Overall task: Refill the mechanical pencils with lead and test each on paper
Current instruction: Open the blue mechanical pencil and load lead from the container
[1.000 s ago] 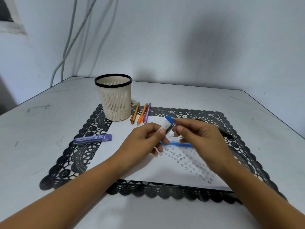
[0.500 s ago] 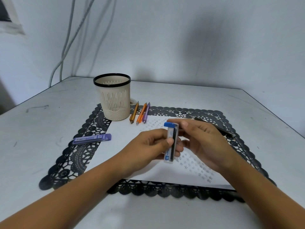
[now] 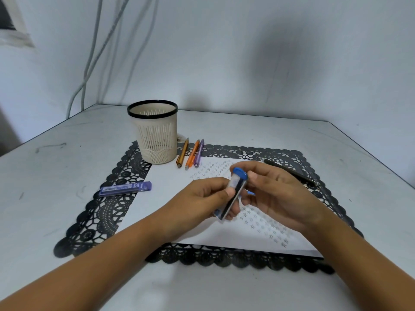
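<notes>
Where the bare surface (image 3: 202,288) lies nearest, a black lace mat (image 3: 101,216) is spread on it, and a sheet of paper (image 3: 168,194) marked with rows of small pencilled stars is laid on the mat. Above the paper a clear lead case (image 3: 233,194) with a blue cap is held off the sheet, tilted, cap end uppermost. Its lower half is pinched between the thumb and curled fingers of the left hand (image 3: 202,198); the cap is pinched by the thumb and forefinger of the right hand (image 3: 278,198). To the left, a purple lead box (image 3: 125,189) lies across the paper's edge and the mat. Farther back, a black pencil (image 3: 289,171) lies on the mat at the right, and three pencils, brown (image 3: 183,153), orange (image 3: 193,154) and purple (image 3: 199,153), lie side by side just beside a cream slotted cup (image 3: 157,135) with a black rim. Cables (image 3: 94,52) are seen on the wall behind.
</notes>
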A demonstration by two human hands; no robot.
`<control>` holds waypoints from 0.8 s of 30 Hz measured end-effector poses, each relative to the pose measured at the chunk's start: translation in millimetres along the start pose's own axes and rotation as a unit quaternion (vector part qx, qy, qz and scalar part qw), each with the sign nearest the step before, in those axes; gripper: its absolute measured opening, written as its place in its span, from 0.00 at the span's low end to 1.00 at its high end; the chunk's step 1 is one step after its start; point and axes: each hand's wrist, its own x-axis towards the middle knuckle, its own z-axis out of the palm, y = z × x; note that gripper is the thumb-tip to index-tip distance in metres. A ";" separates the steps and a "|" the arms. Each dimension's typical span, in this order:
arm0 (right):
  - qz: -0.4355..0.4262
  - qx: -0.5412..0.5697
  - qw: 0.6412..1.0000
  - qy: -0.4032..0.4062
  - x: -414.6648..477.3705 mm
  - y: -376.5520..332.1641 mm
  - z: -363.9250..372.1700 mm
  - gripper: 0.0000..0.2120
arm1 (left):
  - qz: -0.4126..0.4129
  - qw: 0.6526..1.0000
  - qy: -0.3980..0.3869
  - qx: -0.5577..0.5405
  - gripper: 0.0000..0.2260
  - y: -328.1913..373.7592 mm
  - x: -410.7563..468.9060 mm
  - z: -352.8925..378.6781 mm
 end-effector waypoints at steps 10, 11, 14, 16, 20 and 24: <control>-0.017 -0.046 0.995 0.083 4.8 4.5 -3.3 0.23 | 0.072 0.982 0.125 0.125 0.07 -2.2 6.1 -7.6; -0.015 -0.058 0.994 0.089 4.6 4.4 -4.1 0.22 | 0.080 0.975 0.141 0.154 0.07 -2.5 6.0 -9.7; -0.003 -0.144 0.981 0.132 1.9 -0.4 -3.5 0.12 | 0.102 0.941 0.165 0.277 0.08 -2.3 5.3 -14.4; -0.001 -0.269 0.942 0.203 2.0 -3.8 -6.4 0.06 | 0.118 0.914 0.180 0.344 0.10 -0.7 6.0 -19.3; -0.012 -0.493 0.825 0.275 4.6 -1.5 -23.5 0.07 | 0.106 0.886 0.187 0.412 0.08 10.4 10.3 -34.5; 0.031 -0.555 0.786 0.273 6.4 6.6 -37.0 0.09 | 0.059 0.861 0.154 0.482 0.10 18.4 7.1 -58.1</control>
